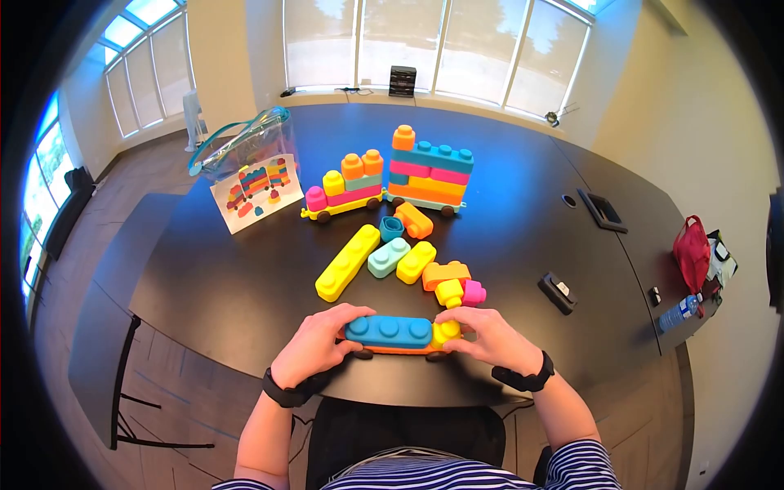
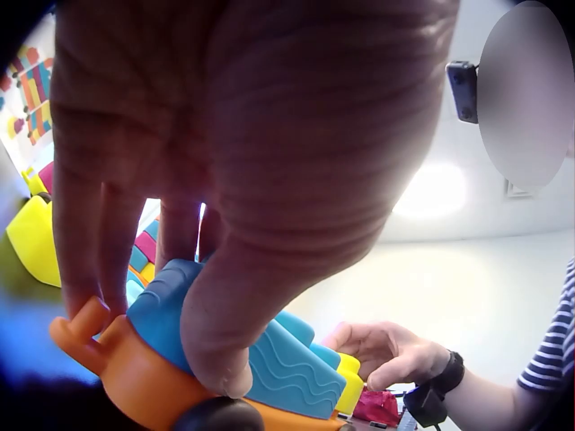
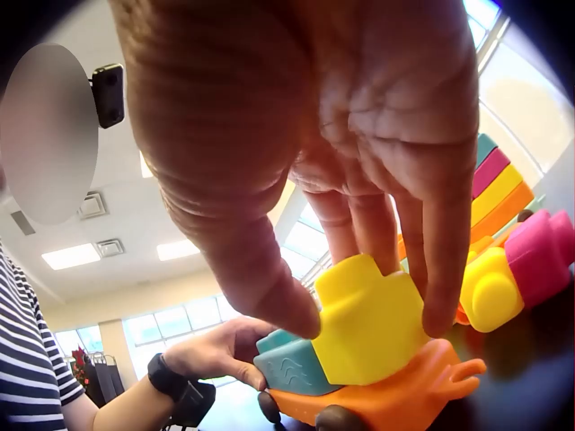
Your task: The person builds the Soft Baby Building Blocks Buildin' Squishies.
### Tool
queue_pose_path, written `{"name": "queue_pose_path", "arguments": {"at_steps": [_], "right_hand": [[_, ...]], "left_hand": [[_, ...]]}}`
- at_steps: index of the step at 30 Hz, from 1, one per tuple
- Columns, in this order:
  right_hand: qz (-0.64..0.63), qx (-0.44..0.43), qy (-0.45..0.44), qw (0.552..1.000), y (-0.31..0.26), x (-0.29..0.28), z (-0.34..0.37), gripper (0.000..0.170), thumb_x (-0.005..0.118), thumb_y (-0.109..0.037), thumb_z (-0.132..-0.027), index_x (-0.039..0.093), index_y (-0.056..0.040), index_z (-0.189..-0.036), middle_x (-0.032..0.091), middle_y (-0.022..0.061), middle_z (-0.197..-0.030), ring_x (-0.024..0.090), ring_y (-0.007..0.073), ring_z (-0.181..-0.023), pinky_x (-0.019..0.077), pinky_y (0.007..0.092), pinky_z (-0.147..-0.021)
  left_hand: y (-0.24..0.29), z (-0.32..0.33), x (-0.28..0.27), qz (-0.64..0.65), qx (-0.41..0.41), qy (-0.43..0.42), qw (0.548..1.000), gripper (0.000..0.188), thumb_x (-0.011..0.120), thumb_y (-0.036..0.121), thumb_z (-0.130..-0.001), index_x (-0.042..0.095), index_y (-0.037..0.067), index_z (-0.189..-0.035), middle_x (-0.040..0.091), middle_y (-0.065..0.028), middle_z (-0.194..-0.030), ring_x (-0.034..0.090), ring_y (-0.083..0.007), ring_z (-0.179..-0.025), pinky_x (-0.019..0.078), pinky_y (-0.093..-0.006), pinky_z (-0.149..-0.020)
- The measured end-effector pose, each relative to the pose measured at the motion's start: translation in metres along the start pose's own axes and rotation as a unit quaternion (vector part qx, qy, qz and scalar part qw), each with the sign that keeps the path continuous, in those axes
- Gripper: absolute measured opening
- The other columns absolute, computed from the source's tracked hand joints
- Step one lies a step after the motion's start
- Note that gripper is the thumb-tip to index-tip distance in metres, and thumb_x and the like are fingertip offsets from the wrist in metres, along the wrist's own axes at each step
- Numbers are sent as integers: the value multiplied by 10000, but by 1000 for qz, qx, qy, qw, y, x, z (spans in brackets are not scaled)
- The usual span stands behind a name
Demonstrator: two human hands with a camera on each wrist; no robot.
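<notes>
An orange wheeled base (image 3: 359, 395) lies near the table's front edge, its dark wheels showing. On it sits a long blue block (image 1: 389, 329) with round studs. My left hand (image 1: 317, 343) grips the blue block's left end, thumb against its wavy side in the left wrist view. At the right end of the base, my right hand (image 1: 492, 337) pinches a small yellow block (image 3: 368, 323) between thumb and fingers. That yellow block stands upright beside the blue one, right at the orange base. Fingers hide part of both blocks.
Loose blocks lie ahead, among them a long yellow block (image 1: 348, 263), a mint block (image 1: 388, 257) and a magenta block (image 1: 474, 292). Two built wagons, a low one (image 1: 353, 196) and a tall one (image 1: 430, 184), stand behind. A picture card (image 1: 257, 192) leans on a clear bag.
</notes>
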State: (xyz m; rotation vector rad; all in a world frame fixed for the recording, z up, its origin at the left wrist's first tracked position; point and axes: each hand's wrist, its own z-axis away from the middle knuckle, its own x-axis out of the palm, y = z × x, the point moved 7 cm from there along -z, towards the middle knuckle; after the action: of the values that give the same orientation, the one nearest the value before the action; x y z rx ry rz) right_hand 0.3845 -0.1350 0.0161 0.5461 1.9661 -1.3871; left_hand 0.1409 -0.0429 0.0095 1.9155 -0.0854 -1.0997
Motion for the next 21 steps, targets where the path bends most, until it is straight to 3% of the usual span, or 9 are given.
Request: {"name": "queue_pose_path", "arguments": {"at_steps": [21], "right_hand": [[-25, 43, 4, 999, 7, 5, -2, 403, 849, -106, -859, 683, -51, -1221, 737, 180, -1047, 714, 390, -979, 565, 446, -849]], "left_hand": [[-4, -1, 1, 9, -14, 0, 1000, 610, 879, 9, -750, 702, 112, -1325, 739, -99, -1119, 677, -290, -901, 570, -380, -862]]}}
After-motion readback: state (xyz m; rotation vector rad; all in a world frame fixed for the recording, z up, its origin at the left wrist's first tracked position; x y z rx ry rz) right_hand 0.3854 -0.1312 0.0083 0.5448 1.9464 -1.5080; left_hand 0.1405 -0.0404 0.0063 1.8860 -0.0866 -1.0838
